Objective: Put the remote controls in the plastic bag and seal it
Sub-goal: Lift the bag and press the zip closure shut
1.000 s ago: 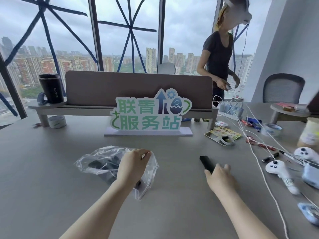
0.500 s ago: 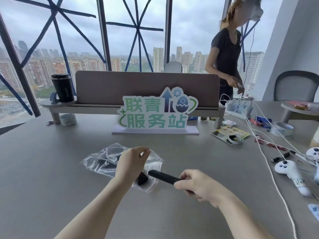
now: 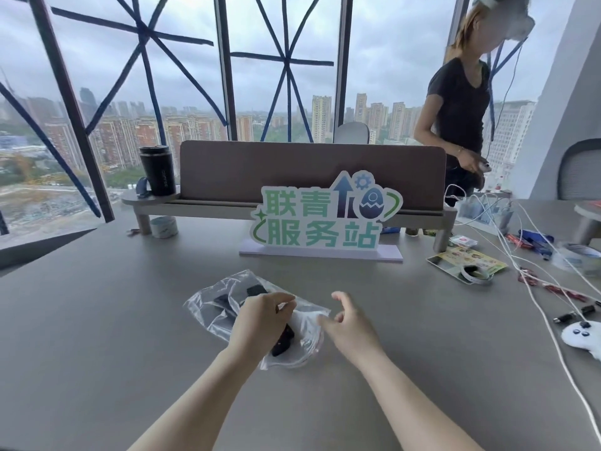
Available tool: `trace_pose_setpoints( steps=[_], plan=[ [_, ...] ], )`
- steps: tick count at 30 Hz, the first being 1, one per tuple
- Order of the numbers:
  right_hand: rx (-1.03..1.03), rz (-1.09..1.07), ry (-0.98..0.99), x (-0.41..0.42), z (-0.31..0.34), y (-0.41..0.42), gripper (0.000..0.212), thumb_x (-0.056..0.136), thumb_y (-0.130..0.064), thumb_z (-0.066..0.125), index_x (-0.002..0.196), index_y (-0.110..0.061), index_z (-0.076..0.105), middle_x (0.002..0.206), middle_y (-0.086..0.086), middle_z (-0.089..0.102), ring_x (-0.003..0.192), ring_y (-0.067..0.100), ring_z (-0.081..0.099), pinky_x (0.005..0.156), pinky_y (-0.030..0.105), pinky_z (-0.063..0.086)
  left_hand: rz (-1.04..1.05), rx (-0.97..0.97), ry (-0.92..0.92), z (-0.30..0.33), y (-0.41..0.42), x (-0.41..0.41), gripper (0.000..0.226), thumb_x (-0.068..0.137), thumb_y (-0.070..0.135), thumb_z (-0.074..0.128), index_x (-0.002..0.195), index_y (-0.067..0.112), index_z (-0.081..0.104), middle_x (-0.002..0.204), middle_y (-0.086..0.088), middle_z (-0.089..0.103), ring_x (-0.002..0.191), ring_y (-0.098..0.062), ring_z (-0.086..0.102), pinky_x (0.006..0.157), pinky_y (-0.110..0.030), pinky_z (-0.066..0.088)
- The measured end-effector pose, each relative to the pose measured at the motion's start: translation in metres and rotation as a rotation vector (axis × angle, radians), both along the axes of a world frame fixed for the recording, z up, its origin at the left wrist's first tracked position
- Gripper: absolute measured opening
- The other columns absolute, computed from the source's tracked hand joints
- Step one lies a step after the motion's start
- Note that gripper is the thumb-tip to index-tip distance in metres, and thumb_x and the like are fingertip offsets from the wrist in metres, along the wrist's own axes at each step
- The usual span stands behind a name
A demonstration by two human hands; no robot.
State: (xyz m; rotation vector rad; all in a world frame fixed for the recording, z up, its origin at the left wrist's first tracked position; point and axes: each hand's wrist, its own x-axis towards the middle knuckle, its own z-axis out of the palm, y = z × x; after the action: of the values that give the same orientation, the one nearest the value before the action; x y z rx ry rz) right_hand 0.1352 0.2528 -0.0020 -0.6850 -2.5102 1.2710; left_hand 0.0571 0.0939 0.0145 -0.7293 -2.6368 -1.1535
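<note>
A clear plastic bag (image 3: 208,307) lies on the grey table (image 3: 97,336) in front of me, its mouth facing right. Several black remote controls (image 3: 252,291) show through it, and one black remote (image 3: 283,343) lies near the mouth, partly under my hand. My left hand (image 3: 260,320) pinches the bag's upper edge at the mouth. My right hand (image 3: 349,327) hovers just right of the mouth with fingers spread and nothing in it.
A green sign (image 3: 325,219) stands behind the bag, in front of a desk shelf with a black tumbler (image 3: 157,170). White cables (image 3: 536,301), a white controller (image 3: 582,336) and tape rolls lie at right. A person (image 3: 458,125) stands at the far right.
My right hand picked a black remote off the table, carried it left into the bag's mouth and let it go. My left hand stayed on the bag.
</note>
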Motion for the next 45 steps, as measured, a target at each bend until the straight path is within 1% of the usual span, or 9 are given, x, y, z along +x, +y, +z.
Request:
trace_pose_setpoints(
  steps=[5, 10, 13, 17, 24, 31, 37, 42, 45],
  plan=[
    [0.106, -0.009, 0.052, -0.023, 0.0, 0.004, 0.028, 0.088, -0.013, 0.052, 0.109, -0.021, 0.069, 0.104, 0.0, 0.073, 0.083, 0.017, 0.063, 0.063, 0.023, 0.043, -0.122, -0.465, -0.054, -0.003, -0.025, 0.008, 0.055, 0.071, 0.038, 0.06, 0.126, 0.038, 0.05, 0.11, 0.002, 0.065, 0.093, -0.018, 0.06, 0.071, -0.028, 0.045],
    [-0.025, -0.075, 0.114, -0.02, 0.012, -0.001, 0.029, 0.08, -0.009, 0.049, 0.083, -0.023, 0.074, 0.053, 0.0, 0.069, 0.037, 0.011, 0.054, 0.051, 0.027, 0.049, 0.054, -0.771, -0.02, -0.016, -0.047, 0.036, 0.051, 0.074, 0.018, 0.051, 0.124, 0.026, 0.04, 0.11, -0.007, 0.058, 0.096, -0.033, 0.061, 0.068, -0.036, 0.049],
    [-0.057, -0.144, 0.185, -0.007, 0.023, -0.008, 0.028, 0.08, -0.011, 0.051, 0.066, -0.021, 0.074, 0.047, 0.002, 0.067, 0.032, 0.012, 0.053, 0.05, 0.033, 0.054, 0.141, -0.597, -0.087, -0.006, -0.059, 0.038, 0.043, 0.075, 0.023, 0.049, 0.117, 0.03, 0.049, 0.108, -0.005, 0.064, 0.094, -0.031, 0.064, 0.076, -0.037, 0.054],
    [-0.136, -0.152, 0.365, 0.009, 0.064, -0.015, 0.028, 0.083, -0.009, 0.053, 0.068, -0.018, 0.075, 0.051, 0.006, 0.07, 0.036, 0.013, 0.057, 0.045, 0.034, 0.056, 0.127, 0.16, -0.269, 0.052, -0.069, 0.024, 0.02, 0.073, 0.002, 0.05, 0.083, 0.015, 0.062, 0.083, -0.008, 0.064, 0.049, -0.029, 0.067, 0.048, -0.038, 0.058],
    [-0.327, -0.114, 0.632, 0.017, 0.165, -0.02, 0.027, 0.086, -0.003, 0.049, 0.079, -0.008, 0.075, 0.054, 0.009, 0.067, 0.036, 0.016, 0.053, 0.04, 0.025, 0.049, -0.06, 0.63, -0.254, 0.161, -0.08, 0.003, 0.01, 0.074, -0.004, 0.071, 0.07, 0.005, 0.069, 0.066, -0.01, 0.065, 0.054, -0.016, 0.065, 0.057, -0.021, 0.058],
    [-0.354, -0.146, 0.653, 0.022, 0.18, -0.01, 0.025, 0.084, -0.002, 0.051, 0.078, -0.006, 0.075, 0.054, 0.009, 0.069, 0.037, 0.017, 0.056, 0.039, 0.025, 0.051, -0.106, 0.413, -0.124, 0.15, -0.072, 0.002, 0.022, 0.066, 0.002, 0.079, 0.077, 0.021, 0.075, 0.079, -0.002, 0.075, 0.074, -0.014, 0.068, 0.081, -0.028, 0.054],
    [-0.319, -0.186, 0.663, 0.039, 0.172, -0.003, 0.023, 0.081, -0.003, 0.053, 0.074, -0.006, 0.075, 0.051, 0.005, 0.065, 0.038, 0.018, 0.05, 0.04, 0.025, 0.045, -0.033, 0.392, -0.056, 0.129, -0.062, 0.008, 0.009, 0.075, 0.009, 0.073, 0.073, 0.017, 0.075, 0.063, -0.009, 0.071, 0.049, -0.013, 0.057, 0.049, -0.026, 0.053],
    [0.236, -0.272, 0.66, 0.06, 0.177, -0.002, 0.015, 0.083, -0.019, 0.059, 0.082, -0.026, 0.072, 0.059, -0.004, 0.061, 0.061, 0.017, 0.059, 0.058, 0.032, 0.047, -0.108, 0.49, -0.177, 0.135, -0.047, 0.019, 0.002, 0.075, 0.01, 0.073, 0.075, 0.012, 0.073, 0.065, 0.0, 0.07, 0.054, -0.011, 0.06, 0.047, -0.021, 0.051],
    [0.582, 0.022, 0.703, 0.061, 0.188, -0.017, 0.017, 0.083, -0.029, 0.068, 0.099, -0.028, 0.072, 0.079, -0.01, 0.061, 0.079, 0.012, 0.055, 0.071, 0.034, 0.049, -0.152, 0.471, -0.166, 0.143, -0.034, 0.028, 0.001, 0.076, 0.011, 0.072, 0.076, 0.011, 0.073, 0.063, 0.005, 0.068, 0.053, -0.009, 0.06, 0.048, -0.022, 0.051]
  ],
)
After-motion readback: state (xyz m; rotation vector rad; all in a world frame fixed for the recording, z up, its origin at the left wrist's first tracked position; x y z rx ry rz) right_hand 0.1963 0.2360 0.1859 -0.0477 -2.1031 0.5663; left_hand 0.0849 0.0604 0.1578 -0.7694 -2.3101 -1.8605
